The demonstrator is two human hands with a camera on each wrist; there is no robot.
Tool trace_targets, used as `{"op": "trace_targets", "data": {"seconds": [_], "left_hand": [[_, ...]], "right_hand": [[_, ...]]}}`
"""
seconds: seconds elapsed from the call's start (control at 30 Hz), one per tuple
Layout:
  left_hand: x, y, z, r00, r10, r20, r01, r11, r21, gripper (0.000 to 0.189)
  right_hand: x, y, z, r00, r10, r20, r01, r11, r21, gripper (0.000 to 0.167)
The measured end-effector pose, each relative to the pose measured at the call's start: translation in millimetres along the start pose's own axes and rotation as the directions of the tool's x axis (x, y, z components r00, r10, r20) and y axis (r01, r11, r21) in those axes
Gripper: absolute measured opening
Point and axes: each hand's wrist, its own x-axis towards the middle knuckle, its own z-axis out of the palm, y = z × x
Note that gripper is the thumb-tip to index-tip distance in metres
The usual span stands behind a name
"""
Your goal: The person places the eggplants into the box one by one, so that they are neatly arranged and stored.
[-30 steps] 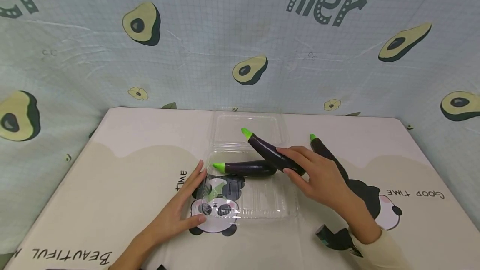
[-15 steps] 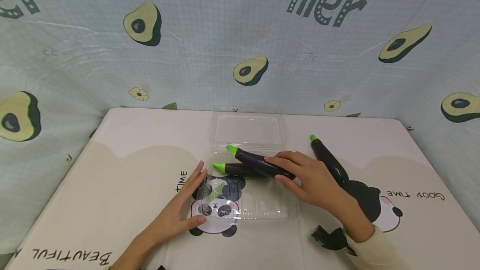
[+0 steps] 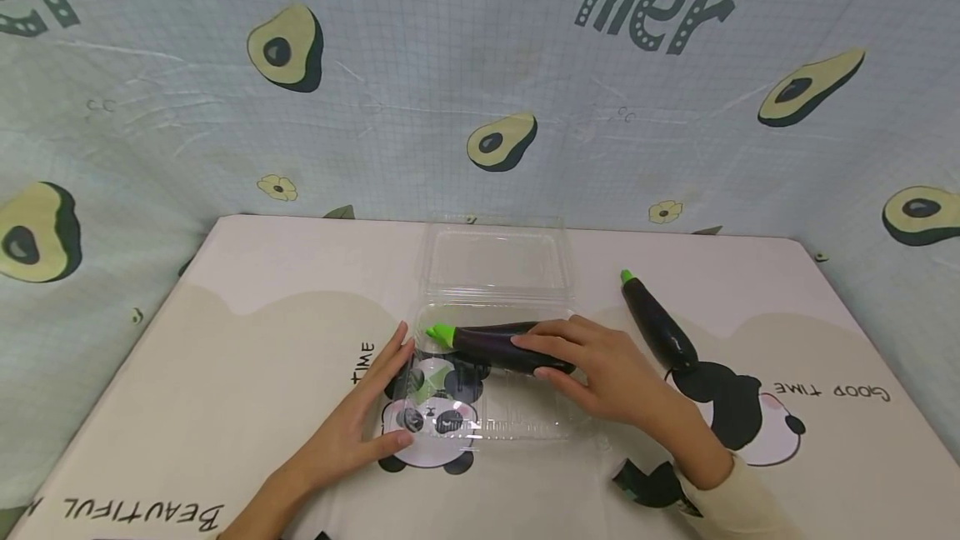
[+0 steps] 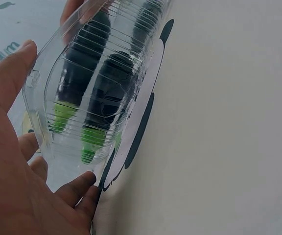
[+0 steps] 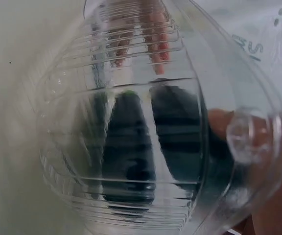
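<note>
A clear plastic hinged box point(image 3: 517, 422) lies with its lid point(image 3: 495, 261) laid back toward the wall. Inside it, my right hand point(image 3: 603, 369) grips a dark purple eggplant point(image 3: 487, 348) with a bright green stem end, thumb on the near side and fingers over the far side. A second eggplant point(image 3: 510, 327) lies right behind it, mostly hidden. My left hand point(image 3: 352, 423) rests along the box's left side with fingers spread and fairly straight. In the left wrist view both green tips point(image 4: 93, 139) show through the ribbed wall.
Another eggplant point(image 3: 660, 323) lies on the table to the right of the box, behind my right forearm. The pale tablecloth point(image 3: 247, 373) carries printed pandas and lettering. A wall cloth point(image 3: 390, 107) with avocado prints hangs behind the table. A black strap point(image 3: 652, 483) sits by the right wrist.
My right hand has moved left and down, lowering the eggplant into the box, from above and across the other one to alongside it. The left hand has stayed in place.
</note>
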Motion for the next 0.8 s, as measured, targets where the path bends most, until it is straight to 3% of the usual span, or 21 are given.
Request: {"op": "trace_targets", "data": {"seconds": [0.8], "left_hand": [[-0.5, 0.3, 0.3, 1.0, -0.009, 0.0, 0.009, 1.0, -0.008, 0.088]], "right_hand": [[1.3, -3.9, 8.0, 0.999, -0.008, 0.039, 0.008, 1.0, 0.005, 0.032]]}}
